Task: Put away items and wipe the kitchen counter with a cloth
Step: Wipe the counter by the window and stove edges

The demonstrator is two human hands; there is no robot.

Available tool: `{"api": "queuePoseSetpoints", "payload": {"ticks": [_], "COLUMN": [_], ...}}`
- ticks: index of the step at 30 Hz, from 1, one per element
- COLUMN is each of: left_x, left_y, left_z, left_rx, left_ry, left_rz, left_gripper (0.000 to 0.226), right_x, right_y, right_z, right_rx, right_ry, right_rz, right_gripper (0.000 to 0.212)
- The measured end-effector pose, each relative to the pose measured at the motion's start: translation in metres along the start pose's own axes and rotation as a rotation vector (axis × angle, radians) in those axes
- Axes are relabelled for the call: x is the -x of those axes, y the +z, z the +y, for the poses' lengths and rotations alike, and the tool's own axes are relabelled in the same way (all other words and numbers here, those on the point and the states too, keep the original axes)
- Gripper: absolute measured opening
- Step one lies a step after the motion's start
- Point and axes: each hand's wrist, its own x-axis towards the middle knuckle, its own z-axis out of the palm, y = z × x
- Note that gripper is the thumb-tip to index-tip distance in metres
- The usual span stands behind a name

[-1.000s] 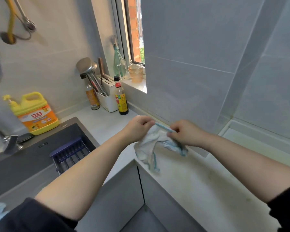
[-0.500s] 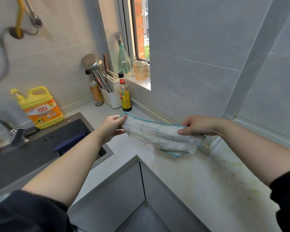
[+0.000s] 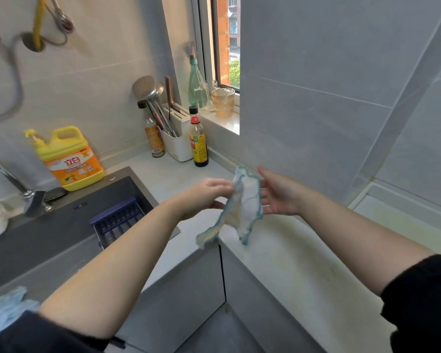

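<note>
A white cloth with a blue hem (image 3: 243,207) hangs bunched in the air over the inner corner of the pale counter (image 3: 290,253). My left hand (image 3: 204,196) pinches its upper left edge. My right hand (image 3: 278,193) is behind the cloth with the fingers spread and fairly straight, palm against the fabric. The counter stretch under my right forearm shows yellowish stains.
A dark sink (image 3: 49,225) with a blue rack (image 3: 117,217) lies at left, a yellow detergent jug (image 3: 69,159) behind it. A dark sauce bottle (image 3: 198,138), a white utensil holder (image 3: 178,138) and an oil bottle (image 3: 153,136) stand in the back corner. Bottles and a cup (image 3: 223,101) sit on the sill.
The cloth was stretched wide between both hands half a second ago; now the hands have come together, the cloth hangs bunched, and my right hand has loosened from gripping to flat behind it.
</note>
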Motion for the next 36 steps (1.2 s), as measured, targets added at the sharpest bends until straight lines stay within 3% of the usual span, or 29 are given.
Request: {"api": "queuePoseSetpoints", "payload": {"ticks": [2,4,5,9,10,12,14,17,20,23,26,29,31,34,36], "left_x": [0.004,0.007,0.008,0.003,0.0,-0.003,-0.007,-0.008,-0.011,-0.012,-0.013,-0.014,-0.019,-0.031,-0.04], "left_y": [0.0,-0.004,-0.007,-0.022,-0.023,-0.015,-0.005,0.001,-0.006,-0.004,-0.004,-0.023,-0.045,-0.084,-0.11], "left_z": [0.006,0.008,0.007,-0.009,-0.014,-0.019,-0.017,-0.006,-0.006,-0.006,-0.008,-0.015,-0.024,-0.041,-0.048], "left_rx": [-0.18,-0.21,-0.172,0.034,-0.008,0.007,0.154,0.272,0.279,0.18,0.142,0.037,-0.049,-0.183,-0.206], "left_ry": [0.001,0.033,0.068,0.102,0.086,0.009,-0.062,-0.083,-0.081,-0.053,-0.019,0.024,0.008,-0.114,-0.13], "left_rz": [-0.21,-0.294,-0.259,0.189,0.199,0.035,-0.083,-0.011,0.092,0.239,0.366,0.49,0.518,0.484,0.477], "left_gripper": [0.041,0.053,0.052,0.034,0.043,0.067,0.056,0.043,0.052,0.05,0.044,0.029,0.035,0.051,0.037], "right_x": [-0.001,-0.002,-0.003,-0.002,0.0,0.006,0.009,0.013,0.019,0.022,0.01,-0.014,-0.034,-0.07,-0.095], "right_y": [-0.003,-0.007,-0.009,-0.019,-0.019,-0.016,-0.013,-0.011,-0.013,-0.005,0.008,0.019,0.022,0.036,0.046], "right_z": [0.0,0.003,0.004,0.004,0.003,0.002,0.001,-0.001,-0.004,0.001,0.012,0.01,0.001,-0.019,-0.035], "right_rx": [-0.068,-0.095,-0.13,-0.173,-0.165,-0.164,-0.151,-0.082,0.132,0.434,0.761,1.071,1.125,1.204,1.218], "right_ry": [0.022,-0.002,-0.023,-0.046,-0.041,-0.025,-0.021,0.03,0.009,-0.144,-0.285,-0.427,-0.482,-0.512,-0.551], "right_rz": [-0.099,-0.121,-0.138,-0.194,-0.22,-0.276,-0.329,-0.332,-0.197,-0.053,0.152,0.313,0.342,0.333,0.37], "right_gripper": [0.047,0.024,0.021,0.037,0.036,0.039,0.042,0.032,0.05,0.031,0.055,0.027,0.016,0.013,0.014]}}
